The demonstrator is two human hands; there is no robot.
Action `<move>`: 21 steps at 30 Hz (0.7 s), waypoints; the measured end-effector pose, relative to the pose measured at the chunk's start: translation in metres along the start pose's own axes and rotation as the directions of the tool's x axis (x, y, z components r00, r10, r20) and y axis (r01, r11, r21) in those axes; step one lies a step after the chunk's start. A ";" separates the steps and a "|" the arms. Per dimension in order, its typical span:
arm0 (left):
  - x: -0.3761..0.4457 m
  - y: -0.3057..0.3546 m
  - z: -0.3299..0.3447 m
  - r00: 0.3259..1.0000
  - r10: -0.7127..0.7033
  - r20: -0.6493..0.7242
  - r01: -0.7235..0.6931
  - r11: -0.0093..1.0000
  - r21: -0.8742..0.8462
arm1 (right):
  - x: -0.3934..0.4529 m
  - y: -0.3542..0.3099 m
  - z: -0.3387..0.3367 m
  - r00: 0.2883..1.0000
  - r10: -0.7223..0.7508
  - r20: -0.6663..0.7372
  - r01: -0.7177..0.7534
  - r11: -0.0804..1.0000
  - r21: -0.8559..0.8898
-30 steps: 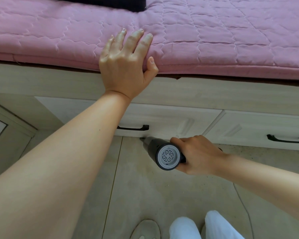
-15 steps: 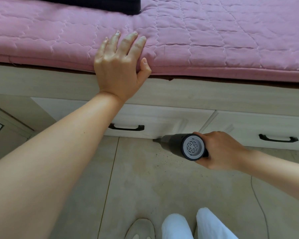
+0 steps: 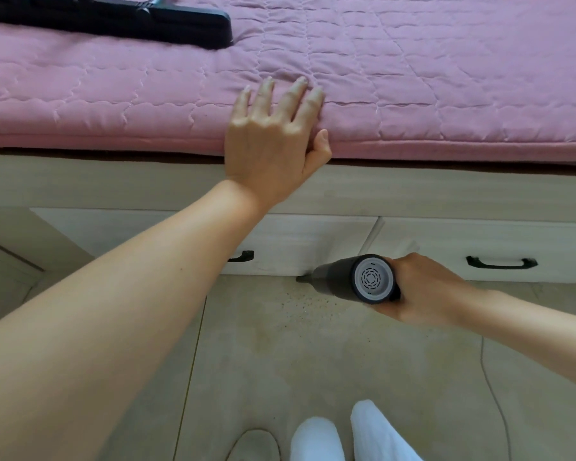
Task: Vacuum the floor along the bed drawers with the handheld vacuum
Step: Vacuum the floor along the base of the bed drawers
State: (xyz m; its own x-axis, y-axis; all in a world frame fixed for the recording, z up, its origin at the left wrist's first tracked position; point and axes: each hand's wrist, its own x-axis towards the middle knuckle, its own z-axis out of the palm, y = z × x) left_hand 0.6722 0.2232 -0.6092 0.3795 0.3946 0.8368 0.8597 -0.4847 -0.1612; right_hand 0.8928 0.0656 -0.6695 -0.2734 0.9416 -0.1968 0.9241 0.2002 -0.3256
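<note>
My right hand (image 3: 426, 291) grips a dark handheld vacuum (image 3: 356, 279) with a grey vented rear cap. Its narrow nozzle touches the floor at the foot of the left drawer (image 3: 300, 242), close to the seam with the right drawer (image 3: 479, 241). Fine crumbs (image 3: 305, 299) lie scattered on the beige floor tile just below the nozzle. My left hand (image 3: 273, 138) rests flat, fingers spread, on the edge of the pink quilted mattress (image 3: 446, 94), holding nothing.
A black floor-brush head (image 3: 120, 19) lies on the mattress at the back left. Both drawers carry black handles (image 3: 501, 262). A thin cable (image 3: 492, 390) runs over the floor at right. My white trouser legs (image 3: 346, 434) and a slipper (image 3: 253, 444) sit at the bottom edge.
The vacuum has slid right along the drawer base, from the left drawer's handle toward the drawer seam. My left hand stayed on the mattress edge. The view tilted up, revealing the brush head.
</note>
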 end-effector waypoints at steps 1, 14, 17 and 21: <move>0.002 0.004 0.001 1.000 0.000 -0.004 0.000 1.000 0.002 | 0.000 0.001 -0.001 0.999 0.033 -0.005 -0.033 0.999 0.029; -0.011 0.004 0.013 0.994 0.063 -0.086 -0.054 0.994 0.095 | 0.009 -0.001 -0.002 0.985 0.148 -0.091 -0.120 0.958 0.259; -0.012 0.002 0.013 0.992 0.090 -0.088 -0.079 0.990 0.115 | 0.010 -0.004 0.000 0.984 0.152 -0.089 -0.125 0.959 0.255; -0.011 0.003 0.015 0.991 0.083 -0.106 -0.070 0.990 0.121 | 0.014 -0.006 0.002 0.986 0.148 -0.079 -0.124 0.959 0.254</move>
State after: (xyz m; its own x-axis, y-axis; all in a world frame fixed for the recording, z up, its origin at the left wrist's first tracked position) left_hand 0.6752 0.2290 -0.6269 0.4115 0.2683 0.8710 0.8659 -0.4134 -0.2817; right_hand 0.8832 0.0769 -0.6719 -0.1112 0.9793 -0.1693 0.8523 0.0064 -0.5230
